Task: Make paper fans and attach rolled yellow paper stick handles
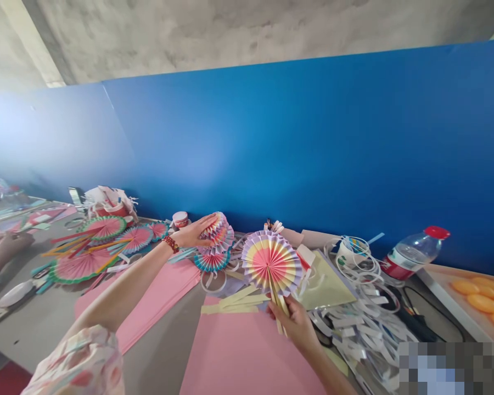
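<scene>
My right hand [293,318] is closed around the pale stick handle of a round pleated paper fan [267,258], which is held upright. The fan has a pink middle, a yellow ring and a lilac edge. To the left, my left hand [195,233] reaches out and grips the edge of another pleated paper fan [221,235] in pink, orange and lilac. Just under that one shows a teal-edged fan [212,262]. Below my right hand lie pink paper sheets [247,351], with pale yellow paper strips [234,303] across their top edge.
Several finished fans [102,227] lie at left, near a person's hand [14,245] and a stapler-like tool [18,296]. Paper strip scraps [366,329] pile at right beside a red-capped bottle [415,252] and a box [448,296]. A blue partition [292,137] stands behind.
</scene>
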Motion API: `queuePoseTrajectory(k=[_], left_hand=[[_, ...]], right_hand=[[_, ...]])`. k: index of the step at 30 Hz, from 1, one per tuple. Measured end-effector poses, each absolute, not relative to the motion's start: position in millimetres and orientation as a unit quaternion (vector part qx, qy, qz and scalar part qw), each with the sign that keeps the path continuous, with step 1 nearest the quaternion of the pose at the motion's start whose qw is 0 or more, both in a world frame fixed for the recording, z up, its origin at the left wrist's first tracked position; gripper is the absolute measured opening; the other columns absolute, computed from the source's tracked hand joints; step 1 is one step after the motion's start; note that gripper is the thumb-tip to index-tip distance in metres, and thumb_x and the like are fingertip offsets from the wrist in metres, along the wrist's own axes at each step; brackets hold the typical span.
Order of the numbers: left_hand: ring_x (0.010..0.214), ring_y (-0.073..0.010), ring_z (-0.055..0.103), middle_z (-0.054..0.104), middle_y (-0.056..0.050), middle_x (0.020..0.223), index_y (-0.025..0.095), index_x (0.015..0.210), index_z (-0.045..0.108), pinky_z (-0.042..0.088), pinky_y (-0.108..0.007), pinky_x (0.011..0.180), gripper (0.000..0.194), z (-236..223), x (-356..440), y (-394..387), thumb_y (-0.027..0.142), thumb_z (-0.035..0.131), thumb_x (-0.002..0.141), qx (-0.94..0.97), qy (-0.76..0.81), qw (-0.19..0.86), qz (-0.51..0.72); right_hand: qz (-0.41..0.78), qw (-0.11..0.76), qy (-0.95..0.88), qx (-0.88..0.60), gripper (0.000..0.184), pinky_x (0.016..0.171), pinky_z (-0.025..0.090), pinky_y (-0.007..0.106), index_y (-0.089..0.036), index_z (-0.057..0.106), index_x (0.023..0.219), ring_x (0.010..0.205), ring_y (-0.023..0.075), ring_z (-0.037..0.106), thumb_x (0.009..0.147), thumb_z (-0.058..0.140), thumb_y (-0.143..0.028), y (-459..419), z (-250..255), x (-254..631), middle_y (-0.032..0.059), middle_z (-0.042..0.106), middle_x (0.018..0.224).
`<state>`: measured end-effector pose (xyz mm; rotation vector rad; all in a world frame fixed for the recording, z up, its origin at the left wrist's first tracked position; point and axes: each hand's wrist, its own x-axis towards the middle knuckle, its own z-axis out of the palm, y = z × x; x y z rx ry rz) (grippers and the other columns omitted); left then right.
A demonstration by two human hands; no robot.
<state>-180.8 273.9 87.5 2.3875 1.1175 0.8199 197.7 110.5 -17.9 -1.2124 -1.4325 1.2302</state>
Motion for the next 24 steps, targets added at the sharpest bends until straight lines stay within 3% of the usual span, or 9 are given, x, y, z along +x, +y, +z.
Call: queuePoseTrajectory(k=[2,5,7,9,13,17,21,24], left_hand=[[0.14,-0.0352,0.043,0.053,-0.014,0.147,0.015,0.138,0.058,0.031,-0.042,0.118,0.082,85.4,-182.0,267.6,0.061,0.074,0.072,0.828,0.403,0.209,0.328],[0.139,-0.031,0.046,0.055,-0.011,0.145,0.022,0.132,0.063,0.034,-0.043,0.117,0.069,88.0,-190.9,260.5,0.071,0.052,0.084,0.778,0.425,0.231,0.401],[0.136,-0.03,0.048,0.054,-0.011,0.146,0.022,0.131,0.062,0.038,-0.044,0.113,0.069,92.4,-197.0,253.2,0.072,0.038,0.09,0.735,0.444,0.233,0.457],[0.133,-0.0304,0.05,0.057,-0.013,0.142,0.02,0.13,0.06,0.04,-0.045,0.11,0.065,94.7,-197.6,238.8,0.067,0.034,0.094,0.685,0.464,0.224,0.515],[0.118,-0.0269,0.057,0.068,-0.007,0.115,0.025,0.11,0.067,0.043,-0.038,0.103,0.036,80.5,-164.9,186.0,0.053,0.05,0.095,0.62,0.486,0.236,0.569],[0.086,-0.0241,0.065,0.071,-0.007,0.093,0.026,0.092,0.076,0.051,-0.032,0.076,0.019,51.7,-90.5,129.3,0.042,0.068,0.086,0.639,0.452,0.377,0.495],[0.1,-0.0258,0.066,0.07,-0.011,0.11,0.028,0.105,0.075,0.052,-0.03,0.076,0.029,30.9,-18.1,104.2,0.041,0.077,0.079,0.614,0.4,0.508,0.454],[0.079,-0.0211,0.066,0.07,-0.009,0.092,0.024,0.099,0.072,0.051,-0.031,0.069,0.033,21.5,16.1,103.3,0.05,0.076,0.078,0.562,0.363,0.59,0.451]], right_hand=[[0.497,0.434,-0.572,-0.487,0.057,0.065,0.055,0.031,-0.015,0.068,0.106,0.071,0.0238,0.068,0.08,0.066,-0.065,111.2,-19.7,197.9,0.0081,0.073,0.077],[0.503,0.436,-0.571,-0.481,0.057,0.064,0.055,0.031,-0.015,0.068,0.105,0.07,0.024,0.069,0.08,0.065,-0.066,111.5,-21.2,196.2,0.0085,0.073,0.077],[0.505,0.439,-0.571,-0.474,0.058,0.064,0.055,0.032,-0.015,0.068,0.104,0.071,0.0243,0.069,0.079,0.065,-0.067,111.2,-21.1,194.9,0.0085,0.073,0.077],[0.505,0.443,-0.572,-0.471,0.057,0.063,0.055,0.032,-0.015,0.068,0.104,0.07,0.0242,0.068,0.079,0.065,-0.066,110.9,-20.6,194.2,0.0084,0.072,0.077],[0.495,0.448,-0.572,-0.477,0.058,0.059,0.053,0.031,-0.016,0.067,0.104,0.066,0.0228,0.066,0.079,0.064,-0.069,110.9,-17.7,192.4,0.0075,0.071,0.074],[0.481,0.443,-0.575,-0.492,0.061,0.056,0.051,0.03,-0.017,0.066,0.101,0.063,0.0218,0.063,0.077,0.062,-0.073,107.7,-9.0,188.3,0.0061,0.069,0.071],[0.468,0.436,-0.584,-0.5,0.053,0.06,0.052,0.03,-0.019,0.064,0.1,0.066,0.0217,0.065,0.081,0.061,-0.068,99.0,-0.6,184.8,0.0055,0.07,0.073],[0.456,0.438,-0.595,-0.496,0.048,0.057,0.05,0.028,-0.02,0.063,0.09,0.065,0.0201,0.063,0.083,0.058,-0.068,91.7,-1.3,181.8,0.0045,0.067,0.071]])
